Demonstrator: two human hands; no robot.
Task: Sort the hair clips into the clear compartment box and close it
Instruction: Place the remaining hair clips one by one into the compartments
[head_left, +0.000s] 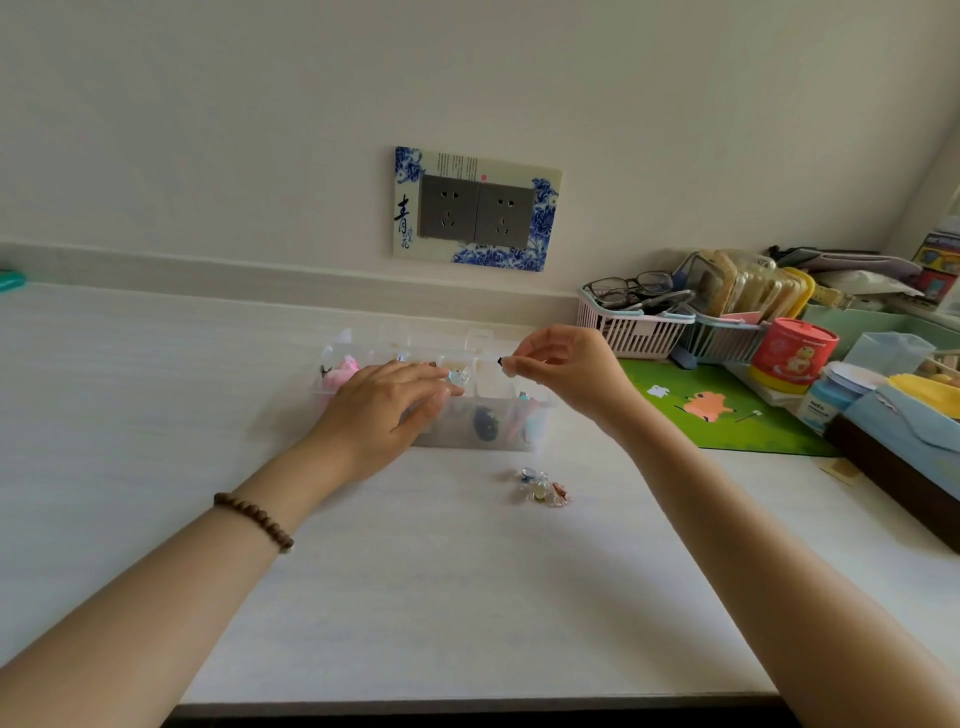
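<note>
Hair clips (540, 486) loose before box (514, 436) | hands: left (384, 410) holds clear clip (460, 375), right (566, 366) pinches one

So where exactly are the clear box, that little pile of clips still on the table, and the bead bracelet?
clear compartment box (483, 434), head view, on its near front wall.
pile of hair clips (540, 487), head view, on the middle of the heap.
bead bracelet (254, 519), head view, on the beads across the left wrist.

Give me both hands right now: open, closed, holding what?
Left hand: fingers pinching a small clear clip over the compartment box.
Right hand: fingertips pinched on a small dark-tipped clip above the box.
</note>
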